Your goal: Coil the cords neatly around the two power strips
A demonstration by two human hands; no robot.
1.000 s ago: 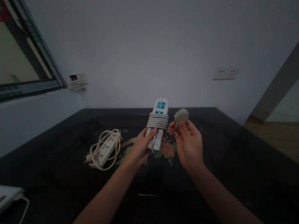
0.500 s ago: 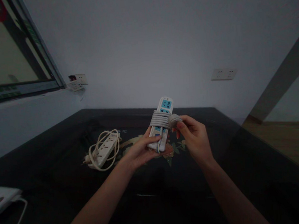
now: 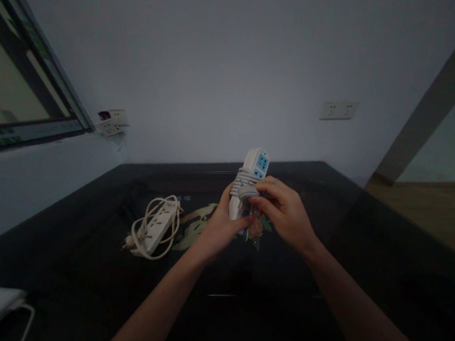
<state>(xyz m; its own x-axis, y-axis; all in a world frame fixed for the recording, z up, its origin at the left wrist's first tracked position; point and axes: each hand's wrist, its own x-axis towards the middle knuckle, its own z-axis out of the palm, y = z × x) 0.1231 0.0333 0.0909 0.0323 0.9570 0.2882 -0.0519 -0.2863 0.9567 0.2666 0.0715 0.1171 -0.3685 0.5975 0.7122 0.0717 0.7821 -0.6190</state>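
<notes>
My left hand (image 3: 219,221) is wrapped round the lower end of a white power strip (image 3: 254,159) with blue socket faces, held tilted above the dark table. A grey cord (image 3: 241,179) is wound in several turns about the strip's middle. Between the fingers of my right hand (image 3: 283,205) is the cord's grey plug (image 3: 248,191), close in front of the coils. Blue and yellow wire ends (image 3: 246,234) show below the strip. The lower sockets are hidden by my hands and the plug.
A second white power strip (image 3: 159,228) with its loosely looped cream cord lies on the black table (image 3: 80,255) to the left. A white device (image 3: 4,303) with a cable is at the near left edge. Wall sockets (image 3: 339,110) sit at the back right; others (image 3: 109,128) hang loose at left.
My right hand has brought the plug left and slightly down across the coils. The strip has turned in my left hand, so its side shows more.
</notes>
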